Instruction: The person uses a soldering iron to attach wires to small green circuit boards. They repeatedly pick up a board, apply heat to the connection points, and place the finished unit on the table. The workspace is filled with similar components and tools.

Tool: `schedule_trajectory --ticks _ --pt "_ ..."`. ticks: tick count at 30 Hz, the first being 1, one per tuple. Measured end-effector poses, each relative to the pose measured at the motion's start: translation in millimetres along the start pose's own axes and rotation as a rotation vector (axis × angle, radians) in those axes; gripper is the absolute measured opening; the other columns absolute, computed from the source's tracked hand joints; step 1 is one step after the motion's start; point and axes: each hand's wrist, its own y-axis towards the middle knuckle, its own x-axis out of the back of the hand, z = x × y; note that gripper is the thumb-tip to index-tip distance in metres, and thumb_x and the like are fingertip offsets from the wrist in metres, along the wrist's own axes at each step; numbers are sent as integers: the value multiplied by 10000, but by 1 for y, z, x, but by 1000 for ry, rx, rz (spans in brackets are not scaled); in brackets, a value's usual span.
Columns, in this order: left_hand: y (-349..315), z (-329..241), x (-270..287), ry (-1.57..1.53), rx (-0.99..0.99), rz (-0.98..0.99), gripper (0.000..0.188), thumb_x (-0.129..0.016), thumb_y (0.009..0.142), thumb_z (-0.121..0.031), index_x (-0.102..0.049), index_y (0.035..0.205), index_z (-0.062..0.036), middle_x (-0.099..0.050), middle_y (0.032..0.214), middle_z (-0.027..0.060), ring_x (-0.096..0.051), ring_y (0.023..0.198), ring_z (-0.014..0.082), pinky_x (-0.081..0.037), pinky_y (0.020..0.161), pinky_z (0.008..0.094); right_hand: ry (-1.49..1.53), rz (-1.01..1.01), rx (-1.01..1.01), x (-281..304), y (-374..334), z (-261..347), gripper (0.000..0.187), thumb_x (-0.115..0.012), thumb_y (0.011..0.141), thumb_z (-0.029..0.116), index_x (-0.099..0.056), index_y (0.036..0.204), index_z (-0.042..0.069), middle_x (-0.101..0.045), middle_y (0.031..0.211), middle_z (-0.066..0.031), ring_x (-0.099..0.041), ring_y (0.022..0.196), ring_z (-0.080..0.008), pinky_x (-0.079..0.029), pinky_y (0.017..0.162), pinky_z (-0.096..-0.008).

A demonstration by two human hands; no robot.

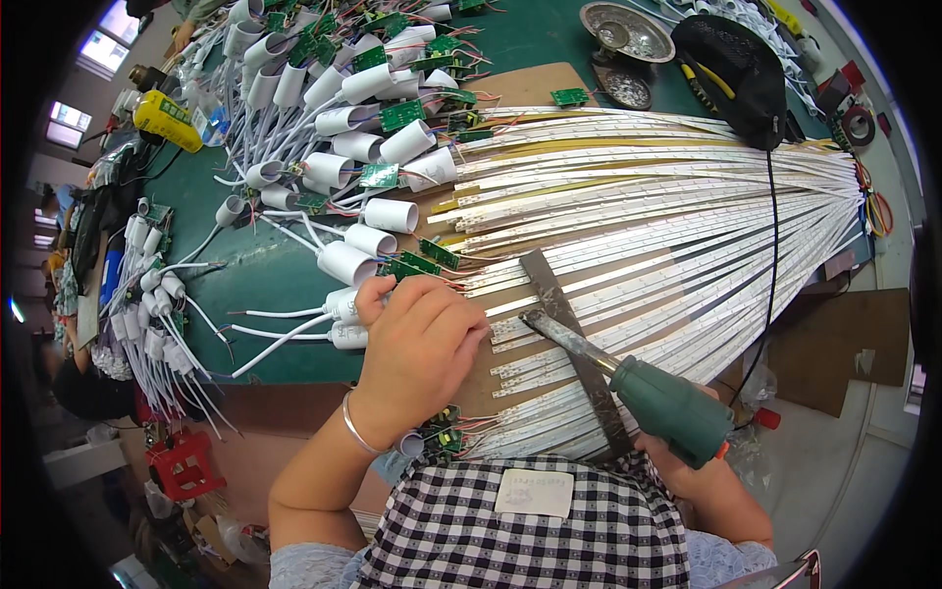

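Note:
My right hand (687, 471), low on the right, is wrapped round the green handle of a soldering iron (677, 402). Its tip points left and lies over the ends of white LED strips (608, 250), which fan out from the right. My left hand (417, 334) is closed beside those ends, fingers curled and pressed together; what they grip is hidden. Next to it lie white plastic end caps (348, 263) with cables, and green circuit boards (439, 253) with thin wires. A dark flat metal bar (554, 294) lies across the strips, under the iron's shaft.
A large heap of capped cables and boards (324, 88) covers the far left of the green table (265, 314). Behind the strips are a metal dish (657, 44) and a black mesh item (731, 74). A black cord (772, 226) crosses the strips. A yellow bottle (167, 120) lies far left.

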Motion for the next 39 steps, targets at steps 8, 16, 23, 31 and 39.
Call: schedule_trajectory --ticks 8,16,23,31,39 --pt "-8 2 -1 3 -24 91 154 -725 692 -107 -624 803 -139 -594 826 -11 -547 903 212 -299 862 395 0 11 75 2 8 5 231 -650 683 24 -645 913 10 -637 847 -137 -621 697 -328 -508 629 -386" --pt "-2 -4 -10 55 28 6 139 -694 661 -84 -583 727 -134 -571 774 -12 -543 845 206 -303 854 397 -96 6 172 5 12 8 253 -656 677 32 -648 929 12 -643 863 -144 -623 718 -335 -510 646 -389" --pt "-2 -3 -12 61 20 8 141 -689 653 -78 -579 726 -128 -566 783 -5 -542 863 211 -308 864 403 -97 56 77 5 2 2 287 -673 671 38 -652 957 20 -653 903 -140 -625 780 -345 -507 707 -405" --pt "-4 -1 -12 55 4 12 136 -688 657 -89 -587 742 -124 -565 804 -2 -539 904 210 -312 884 408 -11 68 11 5 3 4 309 -697 679 47 -659 984 21 -656 920 -142 -634 762 -313 -515 662 -375" --pt "-6 1 -13 73 2 27 130 -689 660 -114 -597 751 -127 -563 836 -6 -527 945 198 -315 915 414 -120 121 198 1 16 11 243 -629 752 59 -650 987 4 -639 834 -98 -630 654 -227 -510 605 -311"
